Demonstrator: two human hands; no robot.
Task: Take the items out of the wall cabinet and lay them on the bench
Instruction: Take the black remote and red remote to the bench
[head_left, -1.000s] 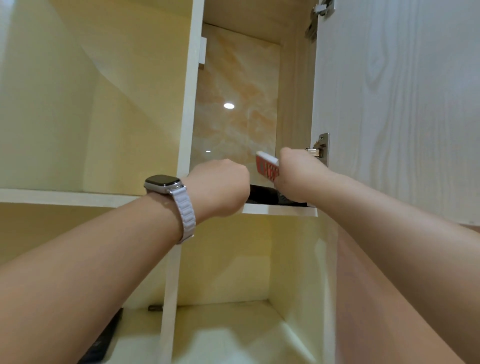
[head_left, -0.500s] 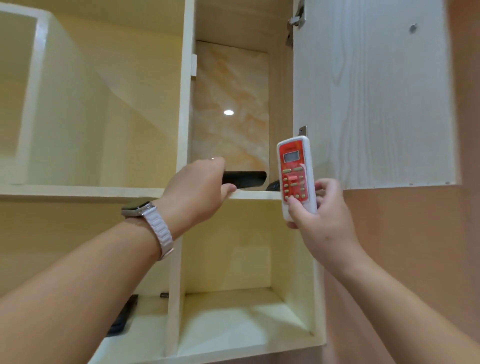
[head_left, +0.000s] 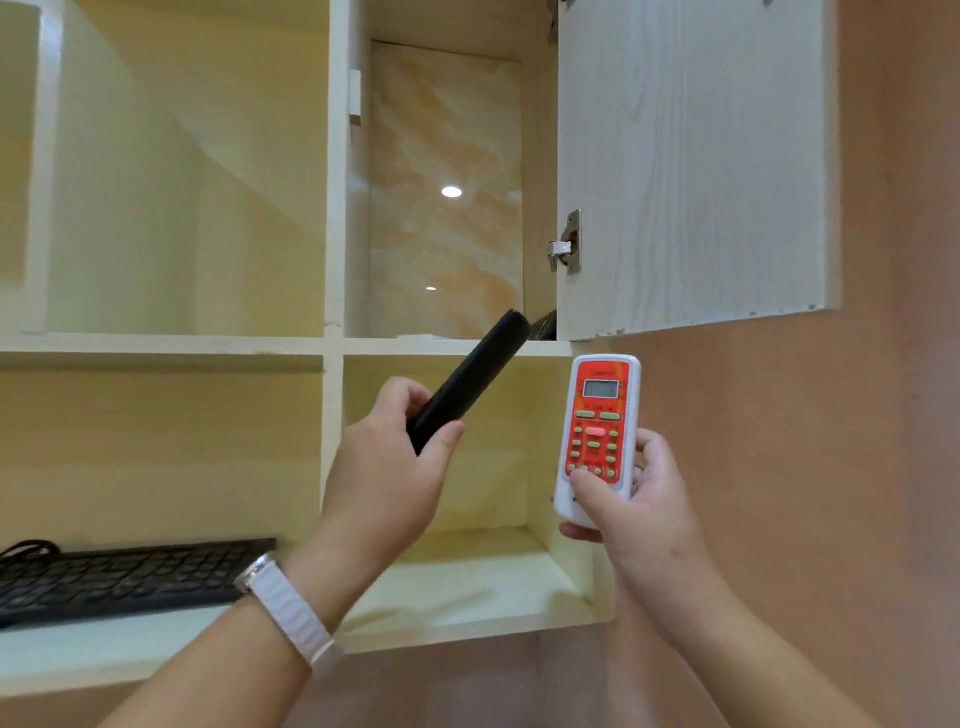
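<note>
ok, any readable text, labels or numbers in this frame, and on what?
Nothing can be read.
On the red-and-white remote in the right hand: top label, display and button marks too blurred.
On the black keyboard: key legends too small.
On the black device in the left hand: no marks visible.

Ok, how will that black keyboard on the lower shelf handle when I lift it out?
The keyboard looks rigid and flat, so it likely won't flex. It is long, so gripped at one end it may tip. Its cable could trail or snag.
</note>
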